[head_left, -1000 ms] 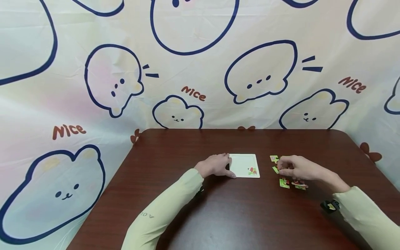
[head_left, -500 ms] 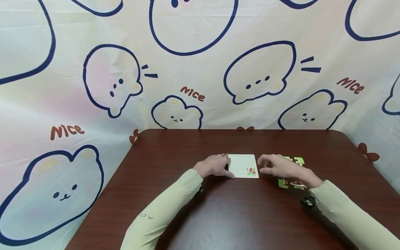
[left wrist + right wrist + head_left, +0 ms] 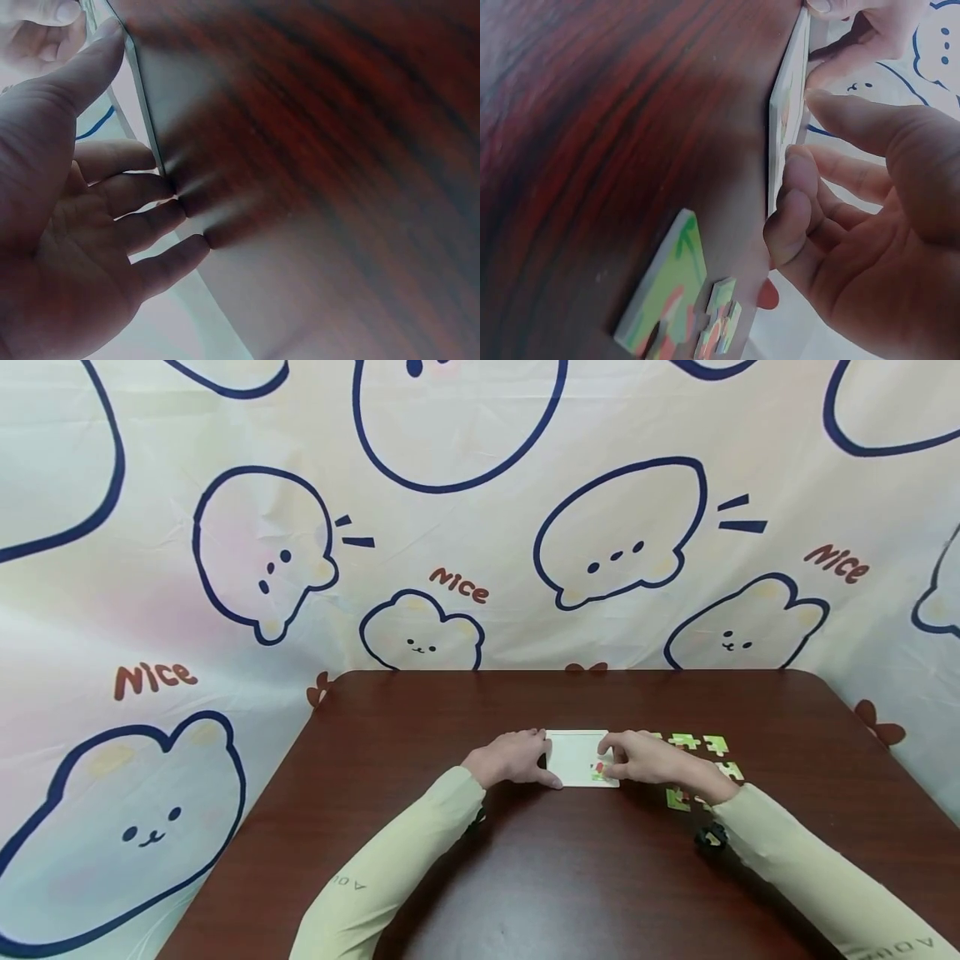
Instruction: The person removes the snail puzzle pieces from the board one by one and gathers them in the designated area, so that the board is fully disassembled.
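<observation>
A white puzzle board (image 3: 573, 756) lies flat on the table with a red and green puzzle piece (image 3: 598, 769) in its lower right corner. My left hand (image 3: 513, 757) rests at the board's left side; in the left wrist view its fingers are spread, fairly straight, with their tips along the edge. Over the board's right edge, my right hand (image 3: 648, 758) reaches in with fingers curled, thumb and index tip close to that piece. In the right wrist view the same hand (image 3: 855, 202) shows a gap between thumb and index; whether a piece is pinched there cannot be made out.
Several loose puzzle pieces lie right of the board, among them one at the back (image 3: 716, 745), one at the right (image 3: 729, 770) and one nearer me (image 3: 678, 799), partly behind the right arm. The brown table (image 3: 480, 693) ends at a patterned cloth (image 3: 465, 527).
My right hand has moved left from the loose pieces to the board's right edge, uncovering pieces at the back and right. The left hand and the board have stayed in place.
</observation>
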Available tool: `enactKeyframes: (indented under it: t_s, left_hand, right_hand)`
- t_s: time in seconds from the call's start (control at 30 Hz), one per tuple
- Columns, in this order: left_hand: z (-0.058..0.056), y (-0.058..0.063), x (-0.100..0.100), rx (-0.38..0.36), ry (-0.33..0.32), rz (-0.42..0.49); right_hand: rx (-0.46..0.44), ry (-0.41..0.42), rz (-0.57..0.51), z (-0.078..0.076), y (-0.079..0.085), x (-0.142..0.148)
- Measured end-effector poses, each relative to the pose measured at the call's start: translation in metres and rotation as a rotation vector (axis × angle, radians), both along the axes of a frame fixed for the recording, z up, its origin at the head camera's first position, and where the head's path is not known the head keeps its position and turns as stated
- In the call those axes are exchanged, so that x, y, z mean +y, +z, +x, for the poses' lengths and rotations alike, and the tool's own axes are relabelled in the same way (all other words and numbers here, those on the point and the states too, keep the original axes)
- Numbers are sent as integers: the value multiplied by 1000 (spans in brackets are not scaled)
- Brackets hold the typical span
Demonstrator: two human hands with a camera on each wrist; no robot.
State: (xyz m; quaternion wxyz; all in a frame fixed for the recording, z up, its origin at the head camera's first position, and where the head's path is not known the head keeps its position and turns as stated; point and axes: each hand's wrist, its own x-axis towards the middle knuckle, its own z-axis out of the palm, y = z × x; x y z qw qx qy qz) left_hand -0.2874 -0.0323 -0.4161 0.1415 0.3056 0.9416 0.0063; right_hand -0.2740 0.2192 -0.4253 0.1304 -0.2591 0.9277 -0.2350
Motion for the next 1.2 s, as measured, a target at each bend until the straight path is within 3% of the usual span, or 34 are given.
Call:
enactKeyframes:
  t_s: [0.37, 0.67, 1.2]
  left_hand:
    - [-1, 3, 2, -10, 1, 3]
    - [0, 2, 1, -5, 4, -10]
    - [0, 3, 0, 3, -6, -12]
  right_hand:
    - [-70, -32, 38, -4, -2, -6]
    - [-62, -41, 56, -6, -3, -12]
    - [2, -47, -10, -1, -1, -14]
